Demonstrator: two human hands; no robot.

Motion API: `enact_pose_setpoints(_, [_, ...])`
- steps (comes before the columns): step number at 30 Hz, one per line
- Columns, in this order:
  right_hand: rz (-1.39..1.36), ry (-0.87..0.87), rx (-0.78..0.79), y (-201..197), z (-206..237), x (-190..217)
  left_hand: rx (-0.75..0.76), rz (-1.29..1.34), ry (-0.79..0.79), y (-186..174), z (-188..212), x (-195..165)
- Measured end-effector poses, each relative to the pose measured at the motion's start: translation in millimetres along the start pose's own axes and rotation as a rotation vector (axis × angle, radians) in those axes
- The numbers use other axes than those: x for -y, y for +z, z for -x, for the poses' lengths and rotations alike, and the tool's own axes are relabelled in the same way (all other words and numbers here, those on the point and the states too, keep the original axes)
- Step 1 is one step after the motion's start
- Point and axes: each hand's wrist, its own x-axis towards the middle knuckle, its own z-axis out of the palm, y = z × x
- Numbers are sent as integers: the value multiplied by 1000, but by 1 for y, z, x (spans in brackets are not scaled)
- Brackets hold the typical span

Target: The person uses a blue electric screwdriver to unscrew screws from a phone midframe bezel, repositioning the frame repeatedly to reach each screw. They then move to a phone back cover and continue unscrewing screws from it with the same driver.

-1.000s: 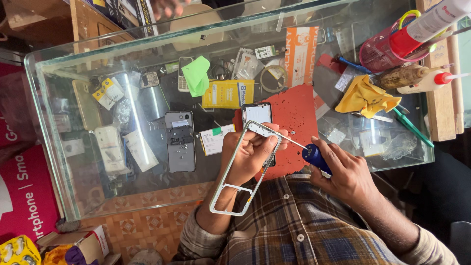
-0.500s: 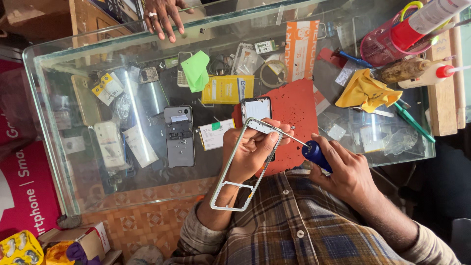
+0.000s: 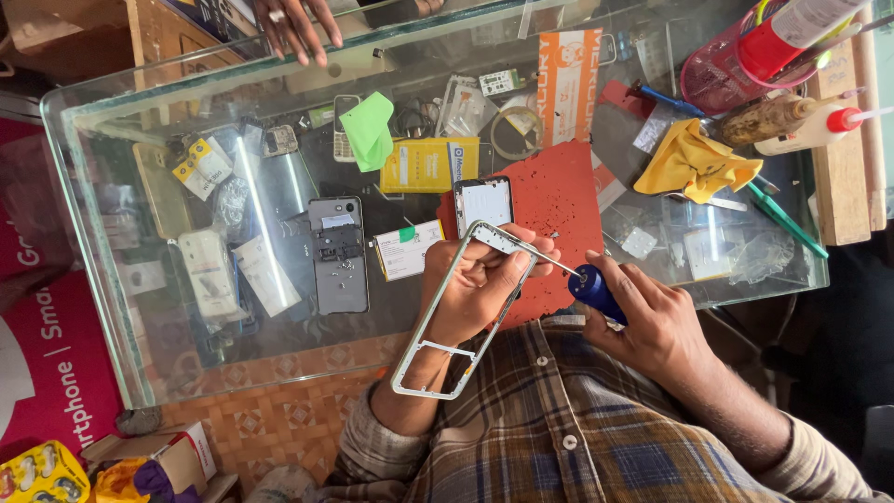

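Note:
My left hand [image 3: 480, 287] grips a silver phone frame [image 3: 430, 346], an empty rectangular metal bezel, above the near edge of a glass counter [image 3: 102, 307]. My right hand [image 3: 652, 321] holds a blue-handled screwdriver [image 3: 594, 291]; its thin shaft reaches left to the top end of the frame by my left fingers. A red work mat [image 3: 559, 210] lies just beyond, with a small white-backed phone part [image 3: 484, 202] at its left edge.
An opened grey phone [image 3: 338, 253] lies left of the frame, among a white box [image 3: 407, 250], a yellow packet [image 3: 426, 165], a green cloth [image 3: 370, 129] and a yellow cloth [image 3: 694, 160]. Bottles [image 3: 792, 126] stand far right. Another person's hand [image 3: 293, 26] rests on the far edge.
The other person's hand has come into view at the far edge of the counter. My hands keep the frame and screwdriver in almost the same place.

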Motion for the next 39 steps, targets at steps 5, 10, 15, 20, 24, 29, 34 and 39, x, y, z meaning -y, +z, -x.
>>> enact_pose_setpoints(5, [12, -5, 1, 0, 0, 0, 14, -5, -8, -2, 0, -1])
enact_pose_setpoints(10, [39, -18, -6, -2, -1, -3, -1, -41, -97, -1, 0, -5])
enact_pose_setpoints(15, [62, -28, -5, -5, -1, -4, 7, -86, -162, -2, 0, -12])
enact_pose_setpoints(20, [36, -28, 8, -7, -3, -3, 73, -126, -253, -6, 0, -18])
enact_pose_setpoints(24, [8, -32, -2, -9, -6, -6, 123, -64, -311, 0, 2, -14])
enact_pose_setpoints(29, [-27, -62, -10, -14, -6, -9, 47, -35, -252, -1, -1, -11])
enact_pose_setpoints(34, [34, -66, 27, -13, -3, -9, 27, -98, -204, -2, -3, -10])
enact_pose_setpoints(39, [33, -50, 9, -5, 0, -7, -2, -156, -134, 1, -5, -5])
